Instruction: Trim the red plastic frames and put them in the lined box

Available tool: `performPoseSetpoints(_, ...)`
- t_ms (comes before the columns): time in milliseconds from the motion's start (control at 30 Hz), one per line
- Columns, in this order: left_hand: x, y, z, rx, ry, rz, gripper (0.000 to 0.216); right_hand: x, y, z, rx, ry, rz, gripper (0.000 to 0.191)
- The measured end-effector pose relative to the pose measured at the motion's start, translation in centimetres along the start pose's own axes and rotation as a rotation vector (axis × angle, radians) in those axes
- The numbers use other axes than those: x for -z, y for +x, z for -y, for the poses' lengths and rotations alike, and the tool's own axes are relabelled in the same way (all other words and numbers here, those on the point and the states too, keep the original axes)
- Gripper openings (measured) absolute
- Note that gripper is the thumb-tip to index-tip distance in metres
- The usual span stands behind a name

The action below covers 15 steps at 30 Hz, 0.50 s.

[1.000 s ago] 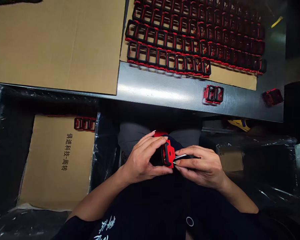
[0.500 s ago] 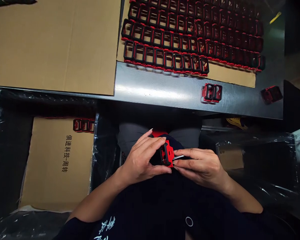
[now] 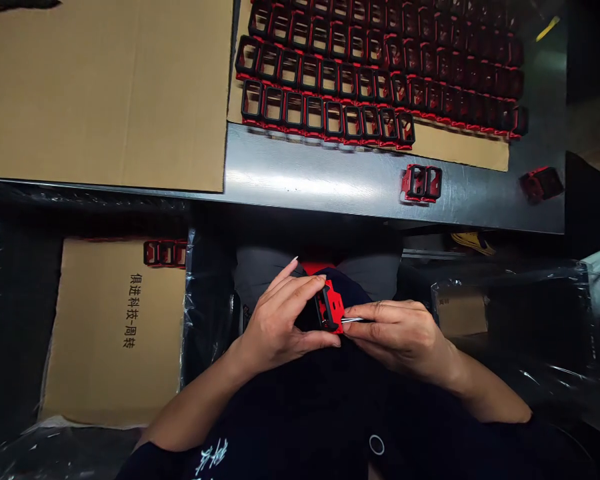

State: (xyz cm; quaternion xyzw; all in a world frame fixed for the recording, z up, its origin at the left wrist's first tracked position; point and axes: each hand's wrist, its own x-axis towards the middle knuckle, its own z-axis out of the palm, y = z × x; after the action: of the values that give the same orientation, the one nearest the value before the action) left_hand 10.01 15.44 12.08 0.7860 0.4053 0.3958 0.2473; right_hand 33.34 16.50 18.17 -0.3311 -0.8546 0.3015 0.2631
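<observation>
My left hand (image 3: 283, 320) grips a red and black frame-like part (image 3: 335, 307) between thumb and fingers, above my lap. The part is tilted, its black open side towards the left and its red side towards the right. My right hand (image 3: 397, 330) pinches a thin shiny metal tool (image 3: 353, 320) against the part's lower red side. The tool's tip is hidden, so its exact kind is unclear.
Rows of similar red and black frames (image 3: 334, 119) stand on cardboard on the metal table (image 3: 300, 167). Two frames (image 3: 422, 183) sit near the table's edge, another (image 3: 543, 183) at right. A plastic-lined bin (image 3: 190, 313) at left holds cardboard and several frames; another bin (image 3: 463, 313) stands at right.
The view has shifted slightly. My left hand still holds the part, turned a little, and the metal tool in my right hand lies flatter and slightly lower against it.
</observation>
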Motion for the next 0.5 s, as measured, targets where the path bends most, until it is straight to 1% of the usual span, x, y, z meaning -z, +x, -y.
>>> performPoseSetpoints(167,0.0,-0.1,-0.1,0.002,-0.004,-0.013,0.091,-0.3,-0.2,-0.1,0.028,0.007,-0.017,0.008)
performPoseSetpoints(233,-0.1,-0.3,0.1,0.011,-0.045,-0.016,0.089,-0.3,-0.2,-0.2,0.042,0.017,-0.024,0.009)
performPoseSetpoints(300,-0.3,-0.9,0.3,0.057,-0.134,-0.039,0.084,-0.1,0.0,-0.6,0.039,0.026,-0.041,0.01)
performPoseSetpoints(333,-0.5,-1.2,0.4,0.094,-0.198,-0.063,0.082,0.0,0.3,-0.9,0.026,0.027,-0.067,0.01)
performPoseSetpoints(400,-0.7,-1.8,0.5,0.172,-0.342,-0.135,0.079,0.2,1.4,-2.0,-0.032,0.008,-0.17,0.01)
performPoseSetpoints(467,-0.8,-2.3,0.6,0.212,-0.465,-0.198,0.077,0.2,3.1,-3.7,-0.145,-0.053,-0.299,0.01)
performPoseSetpoints(500,-0.9,-2.4,0.5,0.214,-0.503,-0.218,0.076,0.2,4.3,-4.9,-0.214,-0.101,-0.343,0.013)
